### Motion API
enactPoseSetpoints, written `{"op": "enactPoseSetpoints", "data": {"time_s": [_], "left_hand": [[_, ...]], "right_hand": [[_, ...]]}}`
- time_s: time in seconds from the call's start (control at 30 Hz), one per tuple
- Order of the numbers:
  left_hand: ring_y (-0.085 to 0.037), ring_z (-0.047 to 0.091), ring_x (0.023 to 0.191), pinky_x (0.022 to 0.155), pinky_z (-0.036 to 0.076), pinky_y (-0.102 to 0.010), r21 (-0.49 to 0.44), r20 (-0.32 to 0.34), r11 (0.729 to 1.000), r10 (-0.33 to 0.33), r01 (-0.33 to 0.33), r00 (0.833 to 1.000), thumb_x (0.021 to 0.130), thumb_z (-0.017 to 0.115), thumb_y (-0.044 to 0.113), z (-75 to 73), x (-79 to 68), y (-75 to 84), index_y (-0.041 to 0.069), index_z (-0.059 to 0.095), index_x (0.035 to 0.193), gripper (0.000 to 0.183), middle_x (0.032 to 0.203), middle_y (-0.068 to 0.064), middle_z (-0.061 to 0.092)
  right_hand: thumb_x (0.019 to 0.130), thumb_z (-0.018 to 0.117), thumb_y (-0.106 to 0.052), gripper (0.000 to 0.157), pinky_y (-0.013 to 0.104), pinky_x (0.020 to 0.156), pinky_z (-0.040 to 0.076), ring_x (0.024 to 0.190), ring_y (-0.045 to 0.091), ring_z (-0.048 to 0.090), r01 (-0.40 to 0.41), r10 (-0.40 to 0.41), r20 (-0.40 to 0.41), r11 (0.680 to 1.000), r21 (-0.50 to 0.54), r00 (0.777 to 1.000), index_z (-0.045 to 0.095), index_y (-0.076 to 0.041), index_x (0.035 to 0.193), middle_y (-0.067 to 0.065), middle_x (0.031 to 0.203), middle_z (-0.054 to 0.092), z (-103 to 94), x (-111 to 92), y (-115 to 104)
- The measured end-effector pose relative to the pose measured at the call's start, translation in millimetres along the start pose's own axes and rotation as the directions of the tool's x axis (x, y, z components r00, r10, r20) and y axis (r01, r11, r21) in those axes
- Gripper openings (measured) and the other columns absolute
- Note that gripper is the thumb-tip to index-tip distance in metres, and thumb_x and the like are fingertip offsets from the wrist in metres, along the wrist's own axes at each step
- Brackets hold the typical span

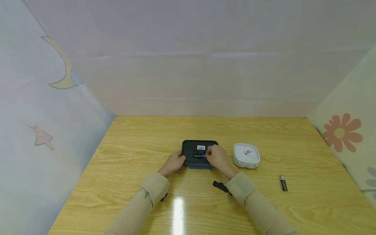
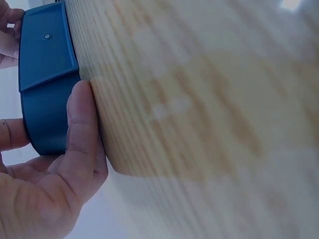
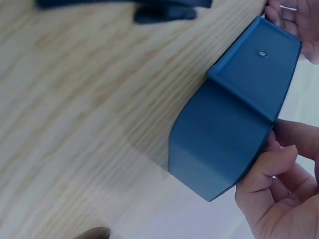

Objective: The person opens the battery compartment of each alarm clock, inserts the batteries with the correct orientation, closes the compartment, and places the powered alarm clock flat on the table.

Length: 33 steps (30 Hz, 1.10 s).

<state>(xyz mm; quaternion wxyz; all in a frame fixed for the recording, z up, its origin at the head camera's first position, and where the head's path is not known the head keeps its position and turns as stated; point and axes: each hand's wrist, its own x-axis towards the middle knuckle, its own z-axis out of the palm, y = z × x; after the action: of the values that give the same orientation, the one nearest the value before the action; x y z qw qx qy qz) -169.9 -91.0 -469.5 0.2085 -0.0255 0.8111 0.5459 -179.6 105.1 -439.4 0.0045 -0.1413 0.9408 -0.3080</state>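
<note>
A flat black device (image 1: 191,145) with rounded corners lies back side up, showing a white barcode label (image 1: 201,147). Its lower side, with a small screw in a raised panel, faces the wrist cameras. My left hand (image 1: 174,162) grips its left edge, thumb on the back and fingers underneath. A dark battery with a blue end (image 1: 199,155) lies across the middle of the back. My right hand (image 1: 218,158) pinches the battery's right end, which the fingers partly cover. In the right wrist view, the right fingers (image 3: 271,162) are curled at the device's edge.
A white square alarm clock (image 1: 246,156) lies right of the device, dial up. Further right is a loose black and silver battery (image 1: 283,183). A narrow black plastic piece (image 1: 220,186) lies by the right sleeve; another small black thing (image 1: 164,197) is half hidden by the left sleeve.
</note>
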Motion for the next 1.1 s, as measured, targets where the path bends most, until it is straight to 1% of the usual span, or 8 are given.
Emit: {"op": "enactPoseSetpoints", "data": {"time_s": [0.07, 0.17, 0.33, 0.43, 0.57, 0.77, 0.93, 1.1], "left_hand": [[-0.020, 0.053, 0.057, 0.052, 0.051, -0.032, -0.009, 0.003, 1.000, -0.005, 0.005, 1.000, 0.093, 0.035, 0.017, 0.2, 1.0, -0.8, -0.001, 0.048, 0.125, 0.039, 0.071, -0.014, 0.056], [-0.020, 0.053, 0.056, 0.051, 0.050, -0.032, -0.012, 0.005, 1.000, -0.001, 0.001, 1.000, 0.093, 0.036, 0.017, 0.4, 1.3, -0.6, -0.002, 0.046, 0.126, 0.040, 0.071, -0.014, 0.056], [-0.020, 0.054, 0.057, 0.052, 0.051, -0.033, -0.012, 0.004, 1.000, -0.003, 0.003, 1.000, 0.093, 0.036, 0.017, 0.3, 0.7, 0.7, -0.002, 0.047, 0.126, 0.039, 0.071, -0.014, 0.056], [-0.021, 0.054, 0.057, 0.052, 0.051, -0.033, -0.005, 0.004, 1.000, -0.002, 0.002, 1.000, 0.093, 0.036, 0.017, 0.1, 0.2, 0.8, -0.002, 0.048, 0.125, 0.039, 0.072, -0.015, 0.056], [-0.021, 0.054, 0.057, 0.052, 0.051, -0.033, -0.001, 0.001, 1.000, -0.005, 0.005, 1.000, 0.093, 0.036, 0.017, -0.2, -0.2, 1.0, -0.002, 0.048, 0.125, 0.039, 0.072, -0.015, 0.056], [-0.020, 0.054, 0.057, 0.053, 0.051, -0.033, 0.001, -0.002, 1.000, -0.009, 0.009, 1.000, 0.094, 0.036, 0.017, -0.3, 0.5, -0.2, -0.002, 0.047, 0.125, 0.038, 0.072, -0.014, 0.056], [-0.021, 0.054, 0.057, 0.053, 0.051, -0.033, -0.013, -0.001, 1.000, -0.009, 0.009, 1.000, 0.094, 0.036, 0.016, 0.1, 0.2, -0.6, -0.002, 0.047, 0.126, 0.038, 0.072, -0.015, 0.056], [-0.020, 0.054, 0.057, 0.053, 0.051, -0.033, -0.010, -0.005, 1.000, -0.015, 0.015, 1.000, 0.094, 0.036, 0.016, 0.5, 0.0, 0.5, -0.002, 0.047, 0.125, 0.038, 0.072, -0.015, 0.056]], "right_hand": [[0.079, 0.063, 0.000, 0.022, 0.025, 0.048, 0.035, 0.046, 0.011, 0.039, 0.002, -0.002, -0.004, 1.000, -0.012, 1.000, 0.064, -0.005, 0.058, 0.002, 0.051, 0.054, 0.3, 0.6, 0.7], [0.078, 0.065, -0.002, 0.016, 0.027, 0.052, 0.042, 0.050, 0.012, 0.046, -0.009, 0.009, -0.004, 0.999, -0.035, 1.000, 0.066, -0.005, 0.063, 0.002, 0.059, 0.058, 0.6, 1.9, 1.3], [0.077, 0.070, -0.006, 0.008, 0.030, 0.053, 0.045, 0.054, 0.014, 0.052, -0.046, 0.047, 0.025, 0.998, -0.042, 0.999, 0.067, -0.007, 0.069, 0.003, 0.066, 0.061, -0.7, 5.5, 2.5], [0.074, 0.073, -0.006, 0.010, 0.029, 0.052, 0.044, 0.055, 0.014, 0.051, -0.062, 0.063, 0.048, 0.998, -0.030, 0.997, 0.066, -0.008, 0.067, 0.002, 0.065, 0.060, -2.8, 9.2, 2.9], [0.073, 0.074, -0.007, 0.013, 0.028, 0.052, 0.042, 0.055, 0.015, 0.050, -0.097, 0.100, 0.102, 0.995, -0.026, 0.990, 0.065, -0.009, 0.063, 0.001, 0.064, 0.059, -5.6, 14.6, 2.9], [0.077, 0.068, -0.005, 0.016, 0.027, 0.051, 0.041, 0.053, 0.015, 0.050, -0.133, 0.137, 0.173, 0.991, -0.036, 0.975, 0.066, -0.009, 0.061, 0.000, 0.065, 0.060, -8.3, 21.6, 1.0], [0.078, 0.064, -0.004, 0.018, 0.024, 0.045, 0.034, 0.048, 0.013, 0.047, -0.155, 0.160, 0.198, 0.987, -0.039, 0.967, 0.068, -0.009, 0.060, -0.001, 0.058, 0.061, -8.8, 24.7, 0.1], [0.077, 0.062, -0.002, 0.021, 0.022, 0.042, 0.030, 0.046, 0.012, 0.041, -0.174, 0.180, 0.196, 0.984, -0.047, 0.964, 0.066, -0.010, 0.058, -0.002, 0.057, 0.060, -8.4, 24.9, -0.1]]}}
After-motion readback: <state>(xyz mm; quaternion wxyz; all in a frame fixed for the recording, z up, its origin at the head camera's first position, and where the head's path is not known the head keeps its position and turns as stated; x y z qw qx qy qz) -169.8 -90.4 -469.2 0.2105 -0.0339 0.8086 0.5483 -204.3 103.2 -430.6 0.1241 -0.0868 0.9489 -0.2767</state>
